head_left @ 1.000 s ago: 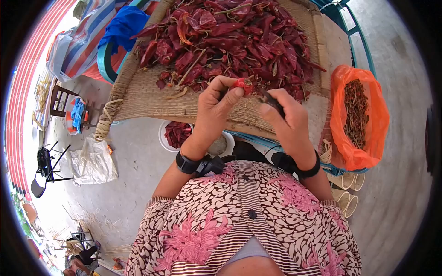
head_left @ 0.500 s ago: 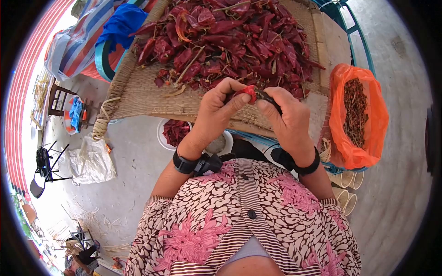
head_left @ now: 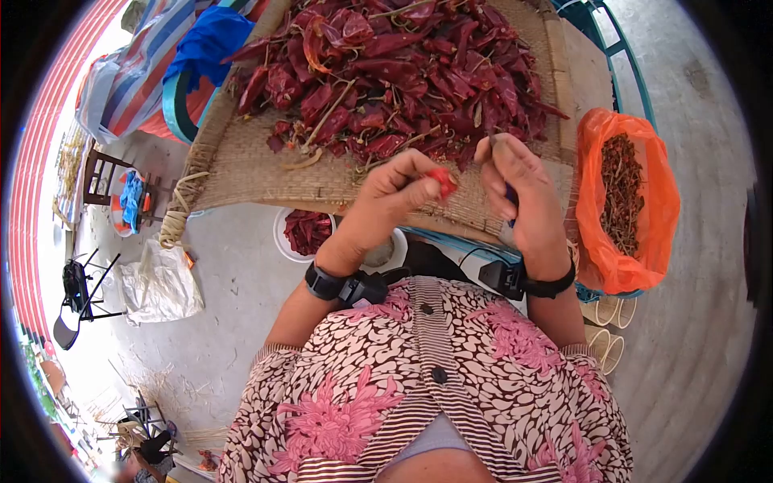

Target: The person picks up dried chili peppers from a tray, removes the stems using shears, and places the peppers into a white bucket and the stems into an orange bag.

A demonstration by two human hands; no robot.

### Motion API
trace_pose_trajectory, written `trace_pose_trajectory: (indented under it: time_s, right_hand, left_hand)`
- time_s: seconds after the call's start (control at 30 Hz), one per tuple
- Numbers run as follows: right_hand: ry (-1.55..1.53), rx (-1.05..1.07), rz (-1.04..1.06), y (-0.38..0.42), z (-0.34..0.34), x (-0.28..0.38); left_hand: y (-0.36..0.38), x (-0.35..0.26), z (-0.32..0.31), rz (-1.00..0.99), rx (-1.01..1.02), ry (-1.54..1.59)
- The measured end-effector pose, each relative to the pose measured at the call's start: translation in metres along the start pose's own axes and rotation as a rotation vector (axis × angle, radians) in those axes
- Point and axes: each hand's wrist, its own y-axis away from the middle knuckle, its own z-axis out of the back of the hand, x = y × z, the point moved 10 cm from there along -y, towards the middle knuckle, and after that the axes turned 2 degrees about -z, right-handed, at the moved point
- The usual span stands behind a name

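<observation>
Above the near edge of a woven mat point(head_left: 266, 181), my left hand point(head_left: 394, 197) pinches a red pepper point(head_left: 443, 184) between thumb and fingers. To its right my right hand point(head_left: 519, 181) is curled round a small dark tool point(head_left: 512, 196), which shows only in part between the fingers. The two hands are apart. A large heap of dried red peppers point(head_left: 386, 76) lies on the mat just beyond both hands.
An orange bag point(head_left: 590, 209) of dried stems stands at the right. Below the mat's edge are a white bowl point(head_left: 282, 233) of red pieces and another bowl point(head_left: 397, 251). A blue cloth point(head_left: 208, 44) hangs upper left. A person sits far lower left.
My right hand has moved right and turned, away from the pepper. My left hand has shifted slightly down and still grips the pepper.
</observation>
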Motion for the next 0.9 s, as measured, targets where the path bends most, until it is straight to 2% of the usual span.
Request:
trace_pose_trajectory:
  time_s: [0.03, 0.13, 0.27, 0.37, 0.57, 0.67, 0.77, 0.87, 0.9]
  right_hand:
    - [0.132, -0.02, 0.037, 0.0, 0.003, 0.006]
    - [0.592, -0.09, 0.44, 0.012, -0.008, 0.025]
    - [0.875, -0.09, 0.483, 0.027, -0.03, 0.038]
    - [0.953, -0.106, 0.628, 0.03, -0.034, 0.041]
    - [1.098, -0.139, 0.646, 0.032, -0.04, 0.04]
    - [1.071, -0.149, 0.692, 0.032, -0.04, 0.036]
    - [0.653, -0.039, 0.401, 0.021, -0.028, 0.011]
    - [0.168, 0.088, -0.059, 0.012, -0.023, -0.017]
    - [0.155, 0.098, -0.043, 0.012, -0.024, -0.015]
  left_hand:
    - [0.0, -0.002, 0.007, -0.01, -0.05, 0.033]
    - [-0.003, -0.01, 0.016, -0.065, -0.093, 0.018]
    - [0.001, -0.026, 0.012, -0.129, -0.1, -0.046]
    - [0.002, -0.033, 0.011, -0.17, -0.096, -0.115]
    - [0.004, -0.041, 0.001, -0.203, -0.057, -0.251]
    - [0.005, -0.035, 0.004, -0.115, -0.081, -0.246]
    - [0.005, -0.029, -0.001, -0.145, -0.02, -0.174]
    - [0.005, -0.029, -0.007, -0.182, 0.048, -0.171]
    - [0.005, -0.03, -0.006, -0.192, 0.036, -0.182]
